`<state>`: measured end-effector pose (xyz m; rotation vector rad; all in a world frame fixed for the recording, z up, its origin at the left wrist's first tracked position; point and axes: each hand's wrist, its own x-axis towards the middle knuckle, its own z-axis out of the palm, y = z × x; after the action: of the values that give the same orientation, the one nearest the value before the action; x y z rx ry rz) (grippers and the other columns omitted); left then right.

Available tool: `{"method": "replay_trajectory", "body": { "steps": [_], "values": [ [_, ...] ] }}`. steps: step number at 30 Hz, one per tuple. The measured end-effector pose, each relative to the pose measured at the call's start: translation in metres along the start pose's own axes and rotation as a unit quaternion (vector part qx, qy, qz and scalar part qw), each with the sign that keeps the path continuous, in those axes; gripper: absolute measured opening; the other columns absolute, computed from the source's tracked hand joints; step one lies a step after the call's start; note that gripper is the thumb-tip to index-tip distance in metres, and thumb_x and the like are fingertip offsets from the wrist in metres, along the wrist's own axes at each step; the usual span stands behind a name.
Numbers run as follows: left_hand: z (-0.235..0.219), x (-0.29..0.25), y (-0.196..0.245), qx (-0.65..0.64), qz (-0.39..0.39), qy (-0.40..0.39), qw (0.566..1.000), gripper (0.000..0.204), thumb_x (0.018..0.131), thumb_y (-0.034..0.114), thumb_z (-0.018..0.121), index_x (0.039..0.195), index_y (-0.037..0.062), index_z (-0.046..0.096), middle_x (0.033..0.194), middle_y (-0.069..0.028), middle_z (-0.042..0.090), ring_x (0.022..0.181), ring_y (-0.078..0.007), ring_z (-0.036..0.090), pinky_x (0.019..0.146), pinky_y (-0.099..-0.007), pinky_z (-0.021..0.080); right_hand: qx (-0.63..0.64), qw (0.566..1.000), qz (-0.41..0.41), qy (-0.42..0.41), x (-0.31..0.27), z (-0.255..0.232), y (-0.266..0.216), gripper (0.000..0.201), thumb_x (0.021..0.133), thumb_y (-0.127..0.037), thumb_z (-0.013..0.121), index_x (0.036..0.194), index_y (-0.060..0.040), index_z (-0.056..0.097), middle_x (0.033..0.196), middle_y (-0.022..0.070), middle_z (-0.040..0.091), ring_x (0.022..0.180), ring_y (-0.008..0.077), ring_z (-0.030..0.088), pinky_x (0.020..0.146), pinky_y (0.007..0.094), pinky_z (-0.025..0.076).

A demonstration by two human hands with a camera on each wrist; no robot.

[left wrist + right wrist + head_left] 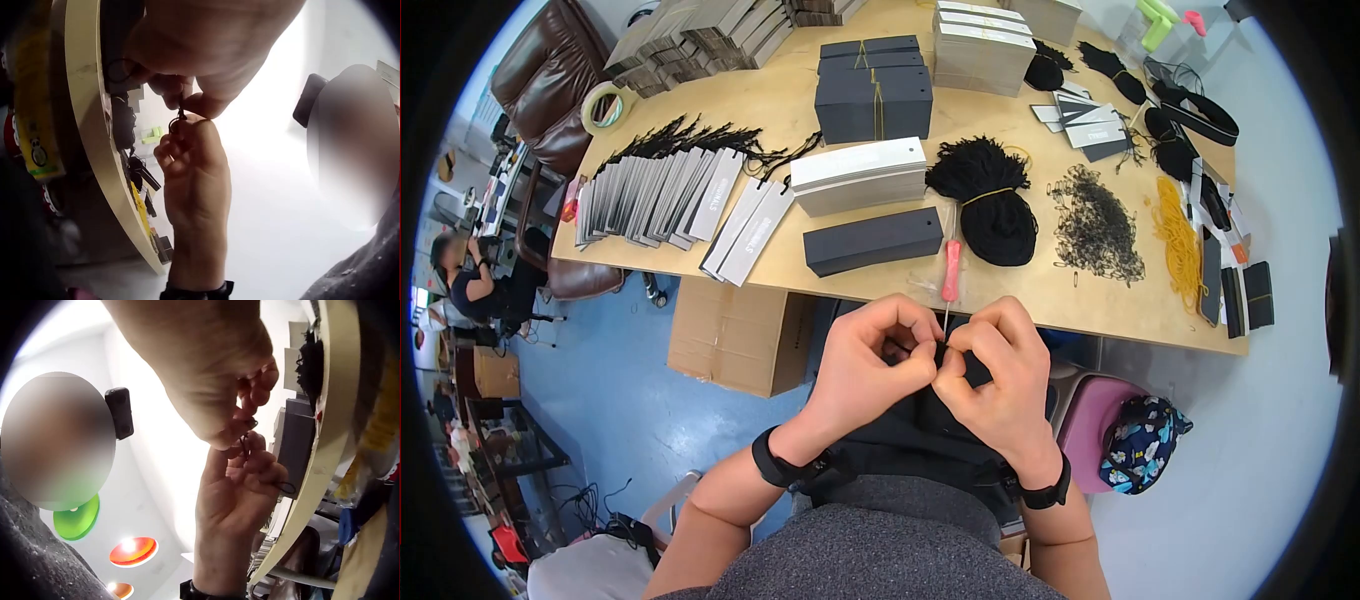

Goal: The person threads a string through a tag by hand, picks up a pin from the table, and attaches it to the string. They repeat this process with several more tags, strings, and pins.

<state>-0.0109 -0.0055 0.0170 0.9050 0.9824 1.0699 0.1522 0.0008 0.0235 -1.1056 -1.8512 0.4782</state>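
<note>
My left hand [870,355] and right hand [1000,375] meet in front of the table edge, fingertips almost together. Between them runs a thin black cord [181,107], pinched by both hands. One loop of the cord [286,487] sticks out beyond the left fingers. Small and dark, a pin-like piece [253,424] shows at the right fingertips; its exact kind I cannot tell. Just beyond the hands lies a pink-handled tool [952,272], its thin metal shaft pointing toward them.
Across the table [780,110] lie a bundle of black cords [1005,225], scattered black safety pins [1095,225], yellow rubber bands [1175,240] and stacked dark tags [870,242]. Strung grey tags [660,200] fan out at left. A cardboard box [730,335] stands below; a pink stool [1090,430] is at right.
</note>
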Motion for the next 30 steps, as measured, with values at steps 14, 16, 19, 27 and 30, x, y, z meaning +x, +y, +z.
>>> {"method": "replay_trajectory", "body": {
  "steps": [14,16,19,27,30],
  "values": [
    [-0.004,0.003,0.007,0.308,0.257,0.012,0.916,0.015,0.073,-0.004,0.072,0.085,0.0045,0.070,0.100,-0.0041,0.064,0.080,-0.0099,0.059,0.062,-0.0220,0.045,-0.050,0.997,0.011,-0.055,0.004,-0.010,-0.002,0.019,0.064,0.000,0.072,0.075,-0.0066,0.057,0.077,0.0070,0.048,0.069,0.0265,0.053,0.062,0.0374,0.044],
    [-0.005,0.004,0.007,0.319,0.254,0.005,0.913,0.014,0.073,-0.003,0.072,0.084,0.0043,0.070,0.099,-0.0042,0.064,0.079,-0.0106,0.059,0.062,-0.0222,0.045,-0.056,0.997,0.005,-0.056,0.002,-0.010,-0.001,0.020,0.064,0.000,0.072,0.075,-0.0067,0.057,0.077,0.0067,0.047,0.069,0.0259,0.053,0.062,0.0371,0.043],
    [-0.005,0.005,0.007,0.335,0.247,0.000,0.909,0.013,0.073,-0.003,0.072,0.083,0.0040,0.069,0.099,-0.0040,0.064,0.080,-0.0104,0.059,0.062,-0.0222,0.045,-0.071,0.996,-0.032,-0.050,0.003,-0.008,-0.001,0.020,0.064,0.000,0.072,0.074,-0.0070,0.057,0.076,0.0058,0.047,0.068,0.0240,0.052,0.062,0.0361,0.043],
    [-0.004,0.003,-0.004,0.040,0.027,-0.003,0.999,0.008,0.083,-0.005,0.064,0.087,0.0020,0.065,0.097,-0.0029,0.063,0.089,-0.0085,0.058,0.079,-0.0247,0.047,0.010,1.000,0.014,0.004,-0.001,-0.005,-0.002,0.018,0.063,0.004,0.071,0.076,-0.0051,0.061,0.077,0.0062,0.050,0.064,0.0215,0.053,0.056,0.0320,0.043],
    [-0.002,0.002,-0.003,-0.016,0.003,-0.005,1.000,0.010,0.088,-0.005,0.063,0.095,0.0002,0.066,0.098,-0.0037,0.064,0.093,-0.0105,0.059,0.085,-0.0273,0.047,0.053,0.997,0.049,0.025,-0.003,-0.002,0.000,0.015,0.066,0.005,0.069,0.077,-0.0036,0.063,0.078,0.0073,0.051,0.062,0.0202,0.054,0.056,0.0304,0.043]
  ]
}}
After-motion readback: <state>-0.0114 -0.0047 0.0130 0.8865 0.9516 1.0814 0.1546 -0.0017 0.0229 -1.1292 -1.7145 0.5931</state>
